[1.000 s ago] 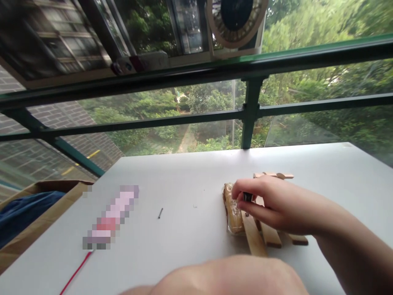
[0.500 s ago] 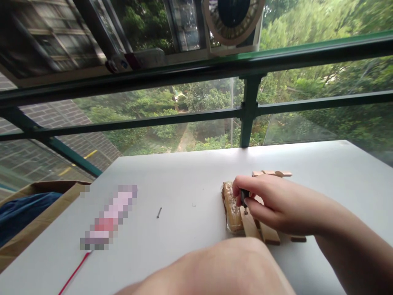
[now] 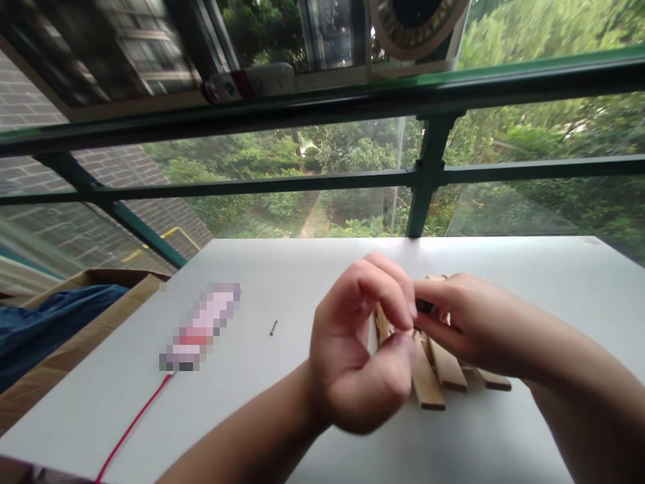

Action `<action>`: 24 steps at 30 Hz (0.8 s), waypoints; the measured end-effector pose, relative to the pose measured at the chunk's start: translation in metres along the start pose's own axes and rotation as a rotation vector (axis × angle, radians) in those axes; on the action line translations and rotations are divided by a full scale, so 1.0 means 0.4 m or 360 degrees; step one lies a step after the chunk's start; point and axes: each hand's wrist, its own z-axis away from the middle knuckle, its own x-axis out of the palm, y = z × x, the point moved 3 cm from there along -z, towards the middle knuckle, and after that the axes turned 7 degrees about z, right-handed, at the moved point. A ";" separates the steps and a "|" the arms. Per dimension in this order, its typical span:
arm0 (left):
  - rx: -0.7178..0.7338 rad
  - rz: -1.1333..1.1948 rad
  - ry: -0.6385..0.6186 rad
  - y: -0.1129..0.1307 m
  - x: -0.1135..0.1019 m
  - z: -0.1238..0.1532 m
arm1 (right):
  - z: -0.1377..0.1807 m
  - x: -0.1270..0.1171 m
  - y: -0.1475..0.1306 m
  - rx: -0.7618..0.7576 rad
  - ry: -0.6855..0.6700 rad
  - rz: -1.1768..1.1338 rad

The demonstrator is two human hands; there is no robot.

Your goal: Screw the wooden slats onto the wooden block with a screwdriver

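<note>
My right hand is closed around a small dark tool, mostly hidden by the fingers, above several flat wooden slats. Beside it, my left hand is curled, with thumb and fingertips brought together at the tool's lower end. Whatever those fingertips pinch, if anything, is too small or hidden to make out. Behind the left hand, only a sliver of a clear-wrapped brownish packet shows next to the slats. A thin metal screw or nail lies apart on the white table.
At the left of the table lies a pixelated pinkish object with a red cable running from it. An open cardboard box with blue cloth stands beyond the left edge. A dark green railing runs behind.
My left hand has risen from the bottom of the view, where only its arm or wrist showed, to the right hand's fingertips. The view has shifted slightly.
</note>
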 end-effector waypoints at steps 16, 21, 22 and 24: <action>-0.0518 -0.0550 -0.0400 -0.240 -0.038 0.156 | -0.010 0.018 0.026 0.0067 -0.0186 0.0122; -0.0647 -0.0608 -0.0398 -0.265 -0.038 0.162 | -0.008 0.012 0.017 0.0052 -0.0158 0.0178; -0.0639 -0.0616 -0.0410 -0.269 -0.039 0.163 | -0.008 0.012 0.015 0.0047 -0.0153 0.0181; -0.0634 -0.0606 -0.0410 -0.276 -0.042 0.164 | -0.009 0.010 0.012 0.0039 -0.0152 0.0159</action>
